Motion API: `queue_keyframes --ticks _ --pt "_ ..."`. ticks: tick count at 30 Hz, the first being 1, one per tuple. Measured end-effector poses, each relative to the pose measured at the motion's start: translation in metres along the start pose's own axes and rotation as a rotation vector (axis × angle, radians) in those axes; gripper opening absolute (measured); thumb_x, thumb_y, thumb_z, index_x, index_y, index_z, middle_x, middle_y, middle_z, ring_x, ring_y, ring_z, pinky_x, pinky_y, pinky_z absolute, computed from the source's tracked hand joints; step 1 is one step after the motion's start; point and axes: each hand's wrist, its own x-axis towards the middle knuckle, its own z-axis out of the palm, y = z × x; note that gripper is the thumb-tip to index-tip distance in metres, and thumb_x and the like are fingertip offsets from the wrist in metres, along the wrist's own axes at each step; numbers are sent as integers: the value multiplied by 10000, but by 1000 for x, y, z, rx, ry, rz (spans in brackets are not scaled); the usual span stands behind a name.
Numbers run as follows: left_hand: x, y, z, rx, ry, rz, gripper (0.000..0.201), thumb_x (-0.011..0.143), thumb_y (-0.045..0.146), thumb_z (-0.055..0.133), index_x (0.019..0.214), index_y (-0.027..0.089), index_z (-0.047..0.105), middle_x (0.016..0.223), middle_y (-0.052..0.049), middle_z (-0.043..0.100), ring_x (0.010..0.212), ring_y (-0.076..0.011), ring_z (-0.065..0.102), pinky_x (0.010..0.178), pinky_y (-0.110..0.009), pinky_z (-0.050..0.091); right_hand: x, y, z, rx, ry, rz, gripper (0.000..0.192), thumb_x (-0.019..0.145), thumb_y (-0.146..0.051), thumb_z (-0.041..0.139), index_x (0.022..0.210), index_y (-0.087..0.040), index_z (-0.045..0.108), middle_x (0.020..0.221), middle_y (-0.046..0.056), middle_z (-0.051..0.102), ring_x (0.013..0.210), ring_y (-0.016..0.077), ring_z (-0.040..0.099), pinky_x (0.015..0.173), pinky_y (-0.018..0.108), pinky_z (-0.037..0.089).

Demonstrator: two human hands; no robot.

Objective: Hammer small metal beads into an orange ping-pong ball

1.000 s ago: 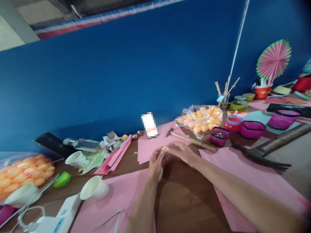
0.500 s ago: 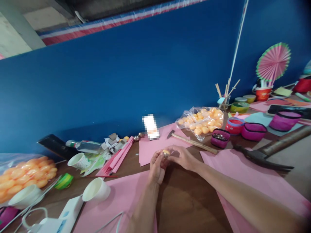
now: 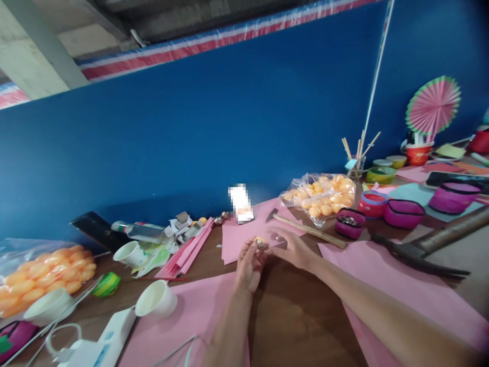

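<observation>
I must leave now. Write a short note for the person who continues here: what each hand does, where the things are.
Left hand: pinches a small orange ball with a metallic piece on it, above the table.
Right hand: fingertips at the same ball, from the right.
Nearby: pink paper behind the hands, small hammer, bag of orange balls.
Done and left: cannot be judged from the view.

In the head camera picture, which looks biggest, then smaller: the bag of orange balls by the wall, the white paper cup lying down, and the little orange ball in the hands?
1. Clear bag of orange balls
2. White paper cup lying on its side, though it sits nearer the camera
3. Small orange ball pinched between left hand and right hand
</observation>
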Motion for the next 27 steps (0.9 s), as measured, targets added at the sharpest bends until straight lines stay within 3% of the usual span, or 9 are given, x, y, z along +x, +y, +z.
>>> queue_keyframes --ticks 2,4,7,9,18,22,27 --pt "3 2 -3 -23 89 30 223 710 212 620 928 183 580 863 -40 642 782 -148 624 718 -285 499 1 7 -10 -290 103 12 424 794 -356 494 1185 -197 457 1174 98 514 1086 240 445 896 391 361" --pt "5 4 -6 -42 152 54 243 720 222 610 960 191 584 869 -43 641 778 -150 628 726 -296 509 1 17 -21 -568 129 127 394 815 -299 452 1197 -201 446 1137 99 524 1081 251 426 891 397 332" --pt "7 6 -7 -64 186 118 262 749 218 579 1008 186 584 830 -43 640 725 -116 627 673 -230 519 1 34 -33 -842 42 343 299 807 -249 445 1084 -174 527 995 108 558 1007 257 453 815 354 341" --pt "8 8 -7 -81 205 164 259 764 216 560 1016 164 586 821 -50 638 708 -99 619 659 -198 516 1 43 -36 -929 -33 374 250 803 -236 445 1018 -166 553 959 106 553 969 246 466 801 332 326" --pt "12 13 -16 -65 286 178 286 738 135 579 1022 161 573 838 -59 648 728 -110 630 682 -212 519 5 40 -33 -1034 -12 437 277 811 -94 340 974 -178 547 912 106 550 912 234 491 685 294 343" --pt "14 13 -19 -56 284 206 235 724 200 607 958 187 587 847 -40 648 767 -136 634 704 -250 518 5 24 -31 -973 74 293 291 838 -163 347 1077 -214 506 928 88 572 861 205 521 677 282 359" --pt "16 16 -19 -94 303 244 181 753 275 572 895 168 607 807 -36 637 683 -79 610 688 -197 505 0 -1 -17 -756 129 45 289 881 -308 320 1076 -244 524 868 45 620 726 148 566 595 229 372"
